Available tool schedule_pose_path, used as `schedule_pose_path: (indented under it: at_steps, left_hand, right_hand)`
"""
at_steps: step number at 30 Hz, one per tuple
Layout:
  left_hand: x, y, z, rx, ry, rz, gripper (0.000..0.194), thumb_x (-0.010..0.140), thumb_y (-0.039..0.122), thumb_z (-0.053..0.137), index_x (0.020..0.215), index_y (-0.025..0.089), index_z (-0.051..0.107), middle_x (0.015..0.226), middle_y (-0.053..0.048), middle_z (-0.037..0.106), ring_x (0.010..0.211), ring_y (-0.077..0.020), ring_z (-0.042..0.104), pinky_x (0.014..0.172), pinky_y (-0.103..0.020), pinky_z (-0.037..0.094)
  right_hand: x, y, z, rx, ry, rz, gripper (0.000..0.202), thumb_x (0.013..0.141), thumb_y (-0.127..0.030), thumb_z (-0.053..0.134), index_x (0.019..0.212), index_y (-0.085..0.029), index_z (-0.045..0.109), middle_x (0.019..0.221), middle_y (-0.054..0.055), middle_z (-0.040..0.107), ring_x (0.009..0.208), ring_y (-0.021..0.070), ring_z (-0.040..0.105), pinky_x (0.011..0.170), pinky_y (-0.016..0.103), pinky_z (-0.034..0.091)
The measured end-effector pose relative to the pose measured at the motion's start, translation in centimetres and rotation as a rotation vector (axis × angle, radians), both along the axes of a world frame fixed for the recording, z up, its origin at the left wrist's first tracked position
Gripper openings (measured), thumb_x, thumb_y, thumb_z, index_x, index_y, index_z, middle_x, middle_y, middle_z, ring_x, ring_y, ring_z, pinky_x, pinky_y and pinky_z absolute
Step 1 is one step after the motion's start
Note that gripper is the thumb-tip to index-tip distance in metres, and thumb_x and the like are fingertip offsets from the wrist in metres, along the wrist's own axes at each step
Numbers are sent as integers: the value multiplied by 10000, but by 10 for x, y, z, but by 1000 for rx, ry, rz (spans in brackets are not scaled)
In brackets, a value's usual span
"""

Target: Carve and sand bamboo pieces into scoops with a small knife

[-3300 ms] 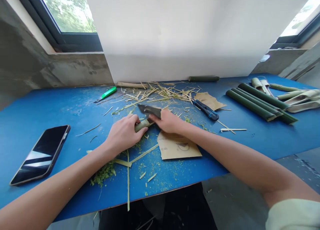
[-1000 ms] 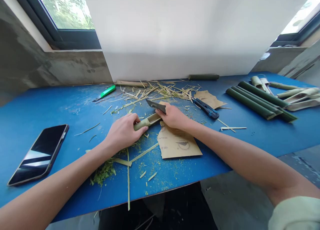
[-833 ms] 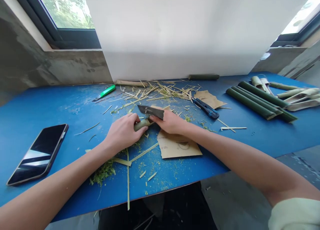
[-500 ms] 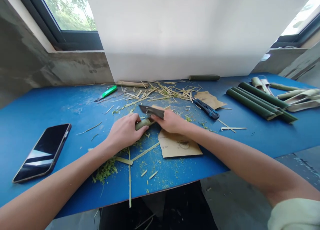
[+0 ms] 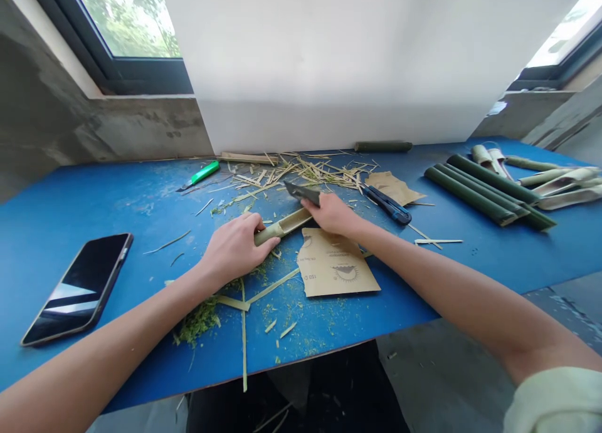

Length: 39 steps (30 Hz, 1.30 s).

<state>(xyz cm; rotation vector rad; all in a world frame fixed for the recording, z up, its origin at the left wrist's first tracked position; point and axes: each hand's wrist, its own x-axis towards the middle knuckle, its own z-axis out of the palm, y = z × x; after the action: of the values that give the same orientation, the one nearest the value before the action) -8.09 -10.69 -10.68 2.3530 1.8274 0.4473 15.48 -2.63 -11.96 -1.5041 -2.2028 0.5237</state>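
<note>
My left hand (image 5: 237,244) is wrapped round the near end of a pale green bamboo piece (image 5: 286,224), which has a hollowed, open section slanting up to the right. My right hand (image 5: 333,213) grips a dark-bladed knife (image 5: 301,193) at the bamboo's far end; its fingers hide the handle and that end. The blade points up and left. Just below my right hand lies a printed sheet of brown sandpaper (image 5: 336,267). Green shavings (image 5: 200,323) and thin strips lie under and beside my left forearm.
A phone (image 5: 79,289) lies at the left, a green cutter (image 5: 203,173) behind. Bamboo strips (image 5: 310,173) are heaped at the back, near a blue-black cutter (image 5: 388,204) and torn brown paper (image 5: 394,187). Split green bamboo (image 5: 475,195) and pale carved pieces (image 5: 569,185) lie right.
My right hand and the knife have moved up and right along the bamboo, uncovering its hollow section and more of the sandpaper. My left hand has stayed in place.
</note>
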Motion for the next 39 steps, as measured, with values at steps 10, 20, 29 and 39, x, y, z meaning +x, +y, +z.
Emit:
schedule_pose_path:
  at_steps: [10,20,29,39]
  left_hand:
    - [-1,1,-1,-6,1,15,346,954,566,625,897,229,575,929,-72,704,811,-264,637,645,-350,371]
    - [0,1,-1,9,-3,19,335,954,550,656,918,222,598,962,-75,713,858,-278,660,673,-354,392]
    - [-1,0,0,7,-7,12,338,962,556,628,904,227,580,936,-71,705,823,-268,643,653,-353,383]
    - [-1,0,-2,18,11,3,328,963,551,623,913,229,587,956,-71,721,836,-272,659,664,-359,402]
  right_hand:
    - [-2,3,0,24,16,34,300,1071,-404,511,985,-180,693,964,114,740,832,230,644,792,348,477]
    - [-7,-3,3,23,6,24,299,1058,-414,534,988,-175,701,931,121,741,797,230,640,769,351,485]
    - [-4,-1,2,-31,0,-19,342,1062,-458,527,982,-181,709,902,124,738,774,241,646,741,354,482]
    - [-8,-6,3,-36,22,-28,315,1055,-460,543,963,-197,689,891,112,721,775,241,641,733,350,471]
